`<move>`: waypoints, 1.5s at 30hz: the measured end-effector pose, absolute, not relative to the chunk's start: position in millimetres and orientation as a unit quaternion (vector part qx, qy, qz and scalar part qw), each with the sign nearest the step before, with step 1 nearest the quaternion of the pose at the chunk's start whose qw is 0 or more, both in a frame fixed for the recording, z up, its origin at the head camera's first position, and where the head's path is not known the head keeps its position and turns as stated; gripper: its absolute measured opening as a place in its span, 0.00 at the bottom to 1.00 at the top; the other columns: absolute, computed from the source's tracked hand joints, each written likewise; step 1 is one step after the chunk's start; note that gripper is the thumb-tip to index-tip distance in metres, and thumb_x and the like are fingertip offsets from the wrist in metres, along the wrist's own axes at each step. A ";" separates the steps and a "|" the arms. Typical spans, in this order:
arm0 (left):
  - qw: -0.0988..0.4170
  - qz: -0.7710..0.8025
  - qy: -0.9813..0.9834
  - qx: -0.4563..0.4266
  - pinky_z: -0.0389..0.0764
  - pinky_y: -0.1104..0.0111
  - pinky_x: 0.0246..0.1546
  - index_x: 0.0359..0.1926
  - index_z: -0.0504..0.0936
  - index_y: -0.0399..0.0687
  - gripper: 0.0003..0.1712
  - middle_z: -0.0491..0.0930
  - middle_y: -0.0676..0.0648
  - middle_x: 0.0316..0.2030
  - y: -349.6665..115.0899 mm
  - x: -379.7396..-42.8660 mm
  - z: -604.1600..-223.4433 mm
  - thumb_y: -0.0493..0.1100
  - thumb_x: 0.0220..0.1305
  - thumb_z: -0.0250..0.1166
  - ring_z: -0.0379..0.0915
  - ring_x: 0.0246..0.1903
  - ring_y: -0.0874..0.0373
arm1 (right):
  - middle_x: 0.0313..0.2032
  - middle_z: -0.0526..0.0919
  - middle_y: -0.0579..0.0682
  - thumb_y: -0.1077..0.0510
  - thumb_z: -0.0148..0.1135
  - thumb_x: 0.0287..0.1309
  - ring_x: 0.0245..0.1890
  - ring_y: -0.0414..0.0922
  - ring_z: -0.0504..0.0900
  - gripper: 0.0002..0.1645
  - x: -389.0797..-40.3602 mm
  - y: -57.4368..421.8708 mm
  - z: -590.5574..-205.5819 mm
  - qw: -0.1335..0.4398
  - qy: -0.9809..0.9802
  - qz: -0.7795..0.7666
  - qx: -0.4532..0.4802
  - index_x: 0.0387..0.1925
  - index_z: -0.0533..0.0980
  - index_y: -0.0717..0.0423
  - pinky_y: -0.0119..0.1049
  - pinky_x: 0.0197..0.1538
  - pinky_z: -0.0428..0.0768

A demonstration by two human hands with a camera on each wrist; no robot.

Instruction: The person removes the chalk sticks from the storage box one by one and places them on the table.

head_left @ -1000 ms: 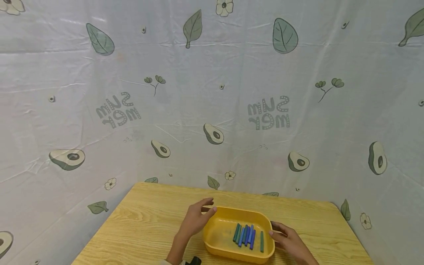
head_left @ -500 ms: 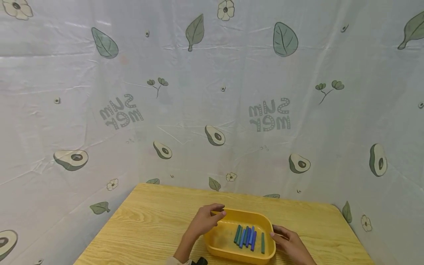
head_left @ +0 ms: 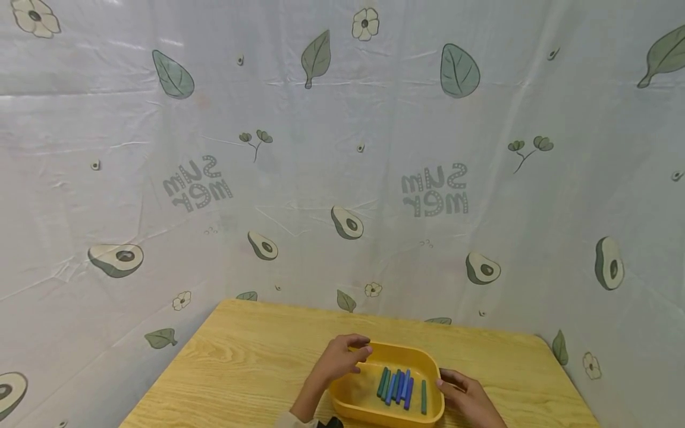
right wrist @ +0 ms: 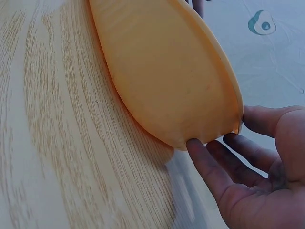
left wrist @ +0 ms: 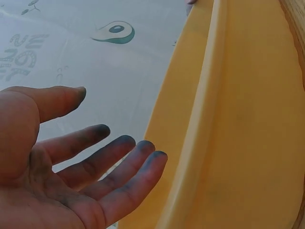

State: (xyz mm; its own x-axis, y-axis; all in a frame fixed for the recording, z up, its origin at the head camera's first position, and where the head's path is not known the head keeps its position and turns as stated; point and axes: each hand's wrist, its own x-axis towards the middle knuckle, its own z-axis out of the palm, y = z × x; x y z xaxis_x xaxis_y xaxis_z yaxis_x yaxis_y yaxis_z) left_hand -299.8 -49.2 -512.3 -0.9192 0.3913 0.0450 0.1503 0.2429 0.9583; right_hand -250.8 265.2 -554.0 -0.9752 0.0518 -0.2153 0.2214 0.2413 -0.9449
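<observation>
A yellow plastic tray [head_left: 382, 415] sits near the table's front edge. Inside, toward its right half, lie several green, blue and violet sticks [head_left: 395, 386] like chalk or pastels, one green stick [head_left: 423, 397] apart from the others. My left hand [head_left: 341, 360] hovers over the tray's left end, fingers loosely bent and holding nothing. Dark smudges mark its fingertips [left wrist: 155, 158] in the left wrist view. At the opposite end my right hand [right wrist: 257, 174] grips the tray wall, thumb at the rim and fingers against the outside.
The wood-grain table [head_left: 251, 351] extends left and behind the tray. A pale printed sheet [head_left: 299, 178] with leaves and avocados hangs behind and at both sides. A dark wrist device [head_left: 330, 422] is partly visible below the left hand.
My left hand has moved rightward, farther over the tray's left end. My right hand stays at the right end, and the sticks keep their arrangement. The head view has tilted slightly upward.
</observation>
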 end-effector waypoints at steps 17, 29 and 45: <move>0.166 0.605 0.768 0.127 0.92 0.49 0.42 0.64 0.84 0.36 0.24 0.88 0.41 0.52 -32.2 -313.5 -523.4 0.43 0.73 0.71 0.88 0.50 0.38 | 0.71 0.69 0.80 0.50 0.62 0.79 0.61 0.63 0.85 0.44 -251.6 273.1 -557.3 0.103 0.769 -0.630 0.034 0.74 0.60 0.82 0.51 0.57 0.89; 0.152 0.582 0.796 0.069 0.93 0.51 0.36 0.59 0.87 0.33 0.23 0.91 0.40 0.42 -15.6 -314.0 -527.0 0.40 0.67 0.75 0.91 0.41 0.42 | 0.71 0.69 0.80 0.50 0.62 0.78 0.62 0.65 0.85 0.44 -250.9 271.0 -556.5 0.102 0.770 -0.628 0.043 0.74 0.61 0.82 0.52 0.57 0.89; 0.117 0.539 0.833 0.035 0.90 0.59 0.27 0.48 0.90 0.33 0.18 0.87 0.46 0.31 5.3 -302.4 -533.9 0.31 0.55 0.79 0.85 0.27 0.55 | 0.70 0.70 0.80 0.51 0.62 0.78 0.59 0.62 0.87 0.42 -250.9 270.6 -555.7 0.100 0.771 -0.628 0.040 0.74 0.62 0.80 0.51 0.56 0.89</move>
